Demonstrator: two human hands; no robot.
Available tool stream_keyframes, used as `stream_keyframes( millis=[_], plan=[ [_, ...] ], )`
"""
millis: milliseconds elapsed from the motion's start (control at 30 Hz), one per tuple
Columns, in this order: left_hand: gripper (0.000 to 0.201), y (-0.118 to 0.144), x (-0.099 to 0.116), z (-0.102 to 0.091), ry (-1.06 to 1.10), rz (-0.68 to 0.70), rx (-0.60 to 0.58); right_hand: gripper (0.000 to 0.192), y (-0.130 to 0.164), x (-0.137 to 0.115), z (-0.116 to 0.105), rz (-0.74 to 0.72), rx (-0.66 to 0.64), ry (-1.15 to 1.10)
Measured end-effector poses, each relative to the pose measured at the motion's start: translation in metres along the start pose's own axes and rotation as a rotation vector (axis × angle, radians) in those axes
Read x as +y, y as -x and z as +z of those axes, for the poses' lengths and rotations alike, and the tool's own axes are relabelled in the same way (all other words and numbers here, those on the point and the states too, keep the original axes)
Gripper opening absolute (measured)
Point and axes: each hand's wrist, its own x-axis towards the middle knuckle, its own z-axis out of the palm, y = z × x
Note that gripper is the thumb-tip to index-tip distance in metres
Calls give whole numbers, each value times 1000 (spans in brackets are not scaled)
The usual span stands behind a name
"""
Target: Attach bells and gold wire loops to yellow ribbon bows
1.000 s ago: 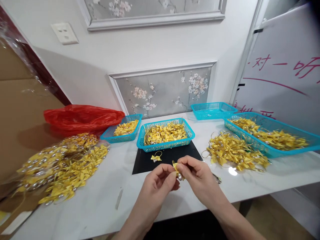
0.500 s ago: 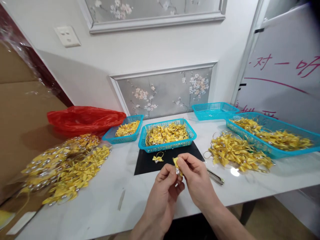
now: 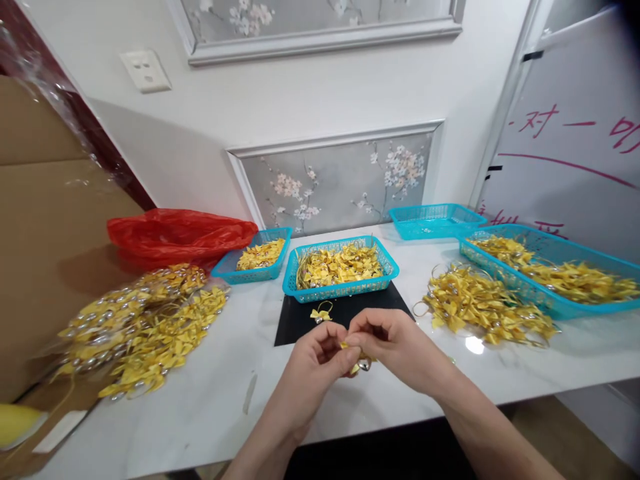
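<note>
I hold a small yellow ribbon bow (image 3: 356, 364) between both hands just above the white table (image 3: 200, 413), at its near edge and in front of the black mat (image 3: 345, 312). My left hand (image 3: 315, 363) and right hand (image 3: 395, 347) are pressed together, fingertips pinching the bow from either side, so it stays steady while I work on it; a bit of silver shows under my right fingers, though I cannot tell what it is. One finished bow (image 3: 321, 313) lies alone on the mat, where the dark surface makes it easy to see. Behind it sits a blue basket (image 3: 385, 263) full of yellow pieces, a smaller basket (image 3: 227, 273) to its left, and a loose pile of bows (image 3: 485, 307) to the right beside a long tray (image 3: 550, 307), all within easy reach. A clear bag of bows (image 3: 140, 323) and a red bag (image 3: 175, 233) sit off to the left. Compared with half a second ago, my hands are lower and closer to the table, the bow is tipped flatter and more hidden by my fingers, and the metal tool that lay to the right of my hands is now covered by my right hand.
</note>
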Motion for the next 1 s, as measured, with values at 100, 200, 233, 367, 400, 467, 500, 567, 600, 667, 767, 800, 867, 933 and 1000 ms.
stream_keyframes(
  millis=[100,200,233,367,400,467,500,567,600,667,767,800,867,933,1000],
  plan=[
    [22,-1,-3,0,17,-7,51,16,3,1,0,-15,94,-34],
    [21,0,-3,-1,16,24,125,23,12,5,-2,-19,173,-66],
    [20,1,-3,-1,14,34,141,23,15,6,-2,-5,177,-78],
    [20,2,-1,0,5,55,139,20,23,12,0,47,131,-63],
    [20,2,-1,0,3,59,130,21,23,13,1,37,122,-37],
    [19,2,-1,1,-3,65,106,23,23,14,3,6,120,8],
    [18,3,0,0,-9,66,91,24,22,14,3,-6,125,24],
    [14,4,1,-1,-28,61,55,24,22,13,5,-16,139,50],
    [13,4,3,-1,-35,53,36,24,22,13,5,-20,144,67],
    [13,4,5,-2,-53,34,2,21,23,12,6,-33,151,105],
    [13,3,8,-1,-85,21,-18,18,23,12,6,-53,154,152],
    [13,3,8,0,-92,22,-16,17,23,12,6,-57,155,161],
    [14,2,8,0,-87,19,-10,18,22,12,5,-61,158,164],
    [14,1,7,1,-60,11,2,19,22,13,6,-67,165,151],
    [15,1,5,1,-10,8,34,21,23,15,8,-77,186,124]
  ],
)
